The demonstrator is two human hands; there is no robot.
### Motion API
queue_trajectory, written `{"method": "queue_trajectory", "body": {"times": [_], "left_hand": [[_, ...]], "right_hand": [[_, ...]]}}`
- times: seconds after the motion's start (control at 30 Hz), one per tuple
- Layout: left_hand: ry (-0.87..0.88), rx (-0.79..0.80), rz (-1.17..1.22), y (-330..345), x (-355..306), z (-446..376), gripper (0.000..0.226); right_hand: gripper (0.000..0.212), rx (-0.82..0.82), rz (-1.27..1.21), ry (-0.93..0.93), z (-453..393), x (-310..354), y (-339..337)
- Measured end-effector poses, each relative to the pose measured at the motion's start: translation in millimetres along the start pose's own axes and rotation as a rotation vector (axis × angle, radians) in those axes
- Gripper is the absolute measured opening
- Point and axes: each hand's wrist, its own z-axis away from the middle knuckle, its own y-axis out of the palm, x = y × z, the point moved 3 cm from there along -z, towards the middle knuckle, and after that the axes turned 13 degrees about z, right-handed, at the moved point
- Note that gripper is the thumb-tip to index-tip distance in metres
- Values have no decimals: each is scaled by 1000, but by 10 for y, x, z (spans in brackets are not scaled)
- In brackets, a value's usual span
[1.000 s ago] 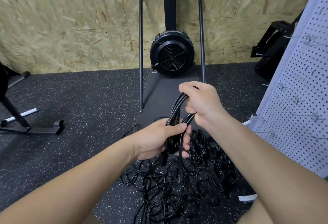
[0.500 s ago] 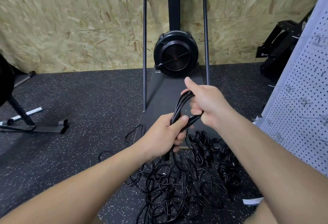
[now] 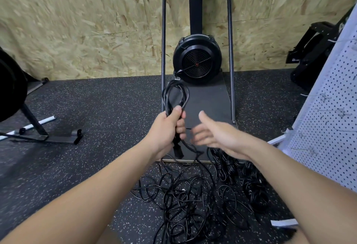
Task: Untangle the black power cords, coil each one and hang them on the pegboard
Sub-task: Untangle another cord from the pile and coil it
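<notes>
Gripping coiled cord (image 3: 174, 97) — left hand (image 3: 167, 127); right hand (image 3: 214, 135) open, empty.

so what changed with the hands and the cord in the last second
The right hand let go of the coiled cord and drew back to the right, fingers now open and blurred. The left hand kept its grip on the coil and now holds it alone, loops standing above the fist. The tangled cords on the floor and the pegboard are unchanged.
</notes>
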Motion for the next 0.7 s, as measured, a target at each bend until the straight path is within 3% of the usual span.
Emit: {"method": "queue_trajectory", "body": {"times": [0.07, 0.13, 0.23, 0.37, 0.47, 0.53, 0.7], "left_hand": [[29, -67, 47, -104, -62, -77, 32], [56, -112, 58, -197, -85, -131, 33], [91, -188, 16, -343, -100, -207, 33], [111, -249, -281, -459, -39, -261, 31], [11, -144, -374, -257, 114, -105, 35], [-128, -83, -237, -89, 193, 26, 44], [-320, 119, -16, 90, 164, 206, 70]], "right_hand": [[79, 137, 193, -22, 69, -33, 111], [62, 166, 323, -62, 102, -44, 148], [35, 5, 353, -151, 92, -12, 98], [3, -192, 287, -403, 175, 221, 11], [7, -329, 370, -495, 193, 364, 72], [15, -460, 381, -466, 158, 381, 65], [74, -612, 462, -166, 46, 230, -116]]}}
